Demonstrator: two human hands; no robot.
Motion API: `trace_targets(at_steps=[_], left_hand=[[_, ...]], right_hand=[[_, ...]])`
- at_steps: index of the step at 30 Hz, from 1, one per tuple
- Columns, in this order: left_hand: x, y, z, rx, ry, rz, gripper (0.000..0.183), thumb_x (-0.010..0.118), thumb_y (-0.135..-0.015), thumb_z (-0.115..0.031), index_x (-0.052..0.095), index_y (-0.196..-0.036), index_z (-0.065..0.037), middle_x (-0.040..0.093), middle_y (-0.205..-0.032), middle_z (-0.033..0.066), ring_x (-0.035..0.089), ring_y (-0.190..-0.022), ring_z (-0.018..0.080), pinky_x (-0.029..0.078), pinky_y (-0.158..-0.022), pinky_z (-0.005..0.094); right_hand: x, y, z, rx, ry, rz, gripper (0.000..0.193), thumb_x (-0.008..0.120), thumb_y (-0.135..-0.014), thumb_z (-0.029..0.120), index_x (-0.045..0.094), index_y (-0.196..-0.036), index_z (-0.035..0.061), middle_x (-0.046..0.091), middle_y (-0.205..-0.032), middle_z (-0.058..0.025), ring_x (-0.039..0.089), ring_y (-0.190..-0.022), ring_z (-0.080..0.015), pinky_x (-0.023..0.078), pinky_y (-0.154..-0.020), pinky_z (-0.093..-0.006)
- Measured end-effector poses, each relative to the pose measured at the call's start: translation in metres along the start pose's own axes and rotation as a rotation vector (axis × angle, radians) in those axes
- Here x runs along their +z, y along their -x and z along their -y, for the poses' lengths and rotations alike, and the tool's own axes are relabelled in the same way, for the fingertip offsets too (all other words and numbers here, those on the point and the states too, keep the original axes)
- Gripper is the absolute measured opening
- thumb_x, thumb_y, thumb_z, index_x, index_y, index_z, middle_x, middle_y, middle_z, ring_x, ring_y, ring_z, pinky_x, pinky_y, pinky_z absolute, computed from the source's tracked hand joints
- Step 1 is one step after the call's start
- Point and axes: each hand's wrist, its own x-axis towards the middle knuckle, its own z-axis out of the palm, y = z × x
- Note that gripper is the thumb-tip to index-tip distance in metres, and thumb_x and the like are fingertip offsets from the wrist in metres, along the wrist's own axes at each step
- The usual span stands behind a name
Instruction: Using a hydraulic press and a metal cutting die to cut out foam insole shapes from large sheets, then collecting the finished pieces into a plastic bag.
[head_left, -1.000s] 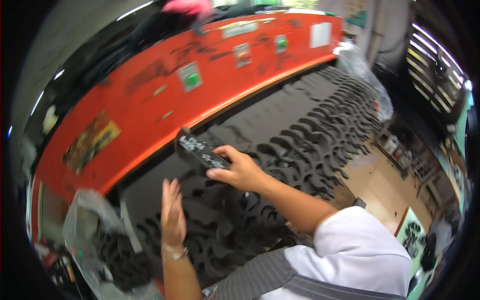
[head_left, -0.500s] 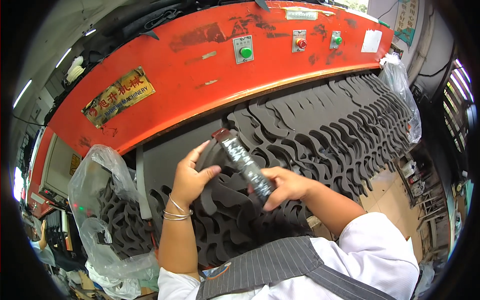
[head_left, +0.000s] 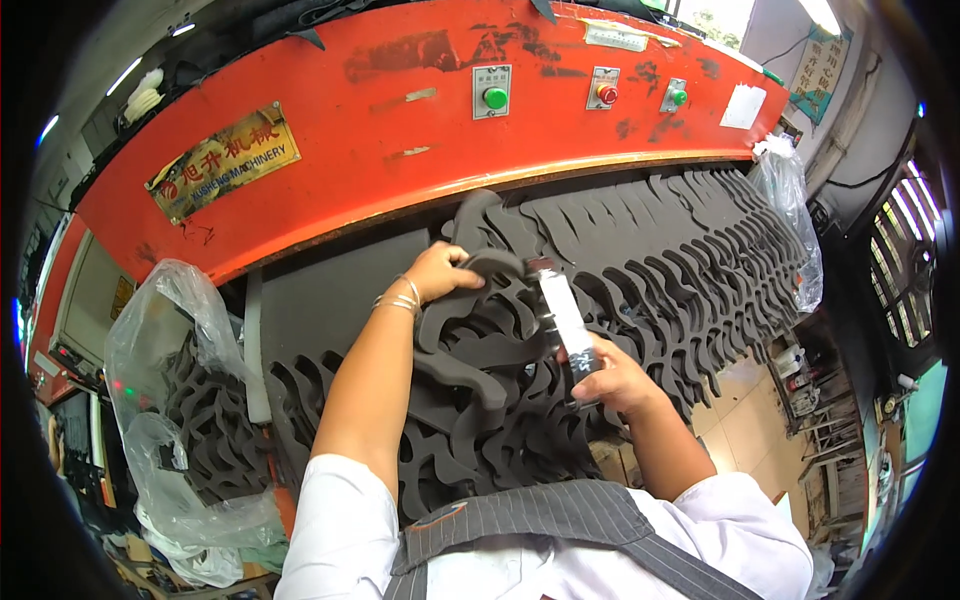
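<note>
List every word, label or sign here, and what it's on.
Wording isn't copied here.
Yellow plate on red machine: readable lettering.
Wall sign: vertical characters, partly readable.
Button plates, white top strip, far-left yellow sticker: too small.
Bar in right hand: white marks, blurred.

the person wears a white shirt (head_left: 745,530) whose short, loose sleeves (head_left: 340,505) leave the forearms bare. over it lies a dark grey apron (head_left: 545,512) with thin, pale pinstripes on its bib and straps (head_left: 690,570). a small patch (head_left: 440,515) with a coloured arc sits at the bib's left side. slim silvery bangles (head_left: 402,298) ring the wrist of the bare left hand (head_left: 440,272).
</note>
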Motion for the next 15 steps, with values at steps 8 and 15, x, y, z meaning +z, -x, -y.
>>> trace_targets(at_steps=[8,15], left_hand=[[-0.050,0.063,-0.079,0.330,0.069,-0.213,0.029,0.079,-0.068,-0.016,0.064,-0.087,0.001,0.055,-0.101,0.0093,0.057,-0.086,0.0174,0.047,-0.077,0.0302],[-0.046,0.152,-0.092,0.533,-0.172,-0.266,0.034,0.076,-0.064,-0.013,0.063,-0.094,-0.003,0.056,-0.107,0.0136,0.058,-0.094,0.0319,0.047,-0.082,0.0353]], right_hand=[[-0.020,0.023,0.065,-0.370,0.330,-0.165,0.063,0.078,-0.058,0.008,0.054,-0.116,0.0013,0.053,-0.101,0.0007,0.049,-0.092,-0.0091,0.039,-0.083,-0.0240],[0.012,-0.033,0.097,-0.359,0.508,0.010,0.050,0.074,-0.066,0.007,0.056,-0.112,0.0009,0.058,-0.091,0.0003,0.052,-0.081,-0.0079,0.043,-0.071,-0.0246]])
